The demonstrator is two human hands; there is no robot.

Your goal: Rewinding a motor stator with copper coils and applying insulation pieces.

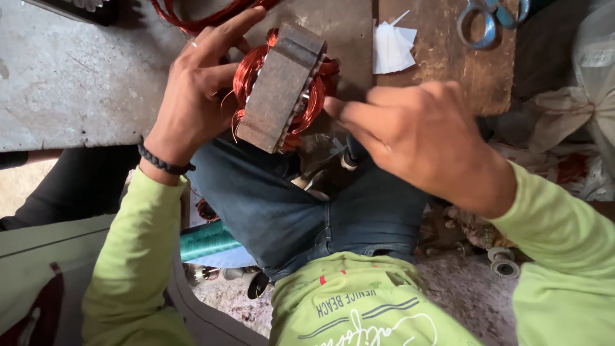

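A rusty grey laminated motor stator [280, 86] wound with copper-red wire coils [247, 67] is held upright on edge above my lap, against the edge of a grey bench [70, 83]. My left hand [198, 96] grips its left side, fingers wrapped behind the coils and the index finger stretched up past the top. From the right, my right hand [416, 134] reaches in with its fingertips pinched at the coils on the stator's right face. What the fingertips pinch is too small to tell.
Small white paper slips [392, 46] lie on a brown wooden board [448, 64], with blue-handled scissors [490, 19] at its top. Loops of copper wire [192, 19] lie on the bench top. A green roll [208, 240] and motor parts [503, 259] sit on the floor.
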